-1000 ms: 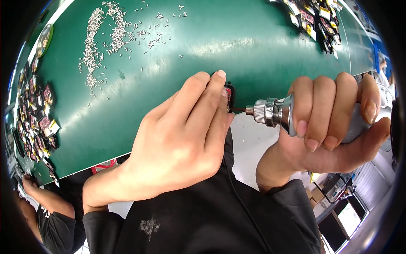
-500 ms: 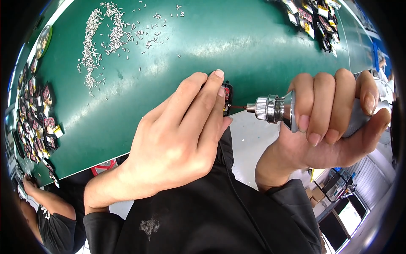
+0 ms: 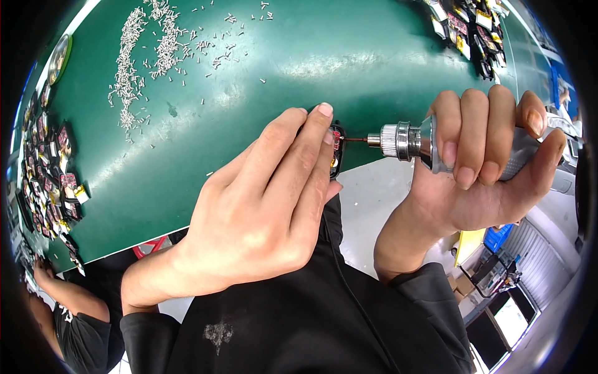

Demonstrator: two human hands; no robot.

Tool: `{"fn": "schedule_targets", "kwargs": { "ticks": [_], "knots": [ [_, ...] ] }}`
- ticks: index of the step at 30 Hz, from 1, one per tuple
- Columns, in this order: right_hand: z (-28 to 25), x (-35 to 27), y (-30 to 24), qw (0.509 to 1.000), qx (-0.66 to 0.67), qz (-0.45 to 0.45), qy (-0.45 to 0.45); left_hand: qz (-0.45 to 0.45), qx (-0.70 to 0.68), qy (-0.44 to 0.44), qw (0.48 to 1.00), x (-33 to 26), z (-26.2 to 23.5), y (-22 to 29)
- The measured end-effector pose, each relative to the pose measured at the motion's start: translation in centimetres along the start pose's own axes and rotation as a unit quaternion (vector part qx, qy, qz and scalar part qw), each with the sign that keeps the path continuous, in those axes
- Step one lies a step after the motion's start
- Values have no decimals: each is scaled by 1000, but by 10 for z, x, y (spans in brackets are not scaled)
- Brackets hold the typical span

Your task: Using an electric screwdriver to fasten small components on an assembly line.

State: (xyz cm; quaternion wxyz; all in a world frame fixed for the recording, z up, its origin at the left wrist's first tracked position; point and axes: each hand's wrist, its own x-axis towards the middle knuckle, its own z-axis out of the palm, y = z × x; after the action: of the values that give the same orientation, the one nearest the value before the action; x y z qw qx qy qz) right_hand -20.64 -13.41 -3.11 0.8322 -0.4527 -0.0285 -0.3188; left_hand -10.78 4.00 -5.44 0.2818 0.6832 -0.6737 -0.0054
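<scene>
My left hand [image 3: 255,206] lies over a small black-cased device [image 3: 338,146] at the table's near edge, fingers and thumb closed on it. Most of the device is hidden; part of a red circuit board shows past the fingertips. An electric screwdriver [image 3: 398,141] with a grey body and silver collar is wrapped in the fingers of my right hand [image 3: 486,162]. It is held level, and its thin reddish bit reaches left to the upper part of the board. Whether a screw sits at the bit's tip is too small to tell.
Many small silver screws [image 3: 129,68] are scattered on the green table [image 3: 261,81]. Piles of similar devices with boards lie at the left [image 3: 50,174] and far right [image 3: 476,31]. A round green-rimmed dish [image 3: 60,59] stands far left. Another person's arm [image 3: 78,296] shows lower left.
The screwdriver and my right hand have shifted slightly away from me, so the bit now meets a higher spot on the board. My left hand keeps its hold on the device.
</scene>
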Motion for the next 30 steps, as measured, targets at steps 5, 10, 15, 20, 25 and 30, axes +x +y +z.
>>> {"fn": "schedule_targets", "kwargs": {
  "ticks": [5,10,15,20,25,30],
  "knots": [
    [-2,0,2,1000,5,8,1,-3,1,2,1000,0,0,0],
    [-2,-1,3,1000,10,12,3,1,1,-2,1000,0,0,0],
    [-2,0,4,1000,6,7,1,-2,1,3,1000,0,1,0],
    [-2,1,5,1000,-2,4,7,-1,1,5,1000,0,1,0],
    [-3,1,5,1000,-10,5,-6,-2,-1,19,1000,-1,3,0],
    [-2,2,3,999,-25,10,-41,-1,10,23,1000,-4,5,1]
  ]
}}
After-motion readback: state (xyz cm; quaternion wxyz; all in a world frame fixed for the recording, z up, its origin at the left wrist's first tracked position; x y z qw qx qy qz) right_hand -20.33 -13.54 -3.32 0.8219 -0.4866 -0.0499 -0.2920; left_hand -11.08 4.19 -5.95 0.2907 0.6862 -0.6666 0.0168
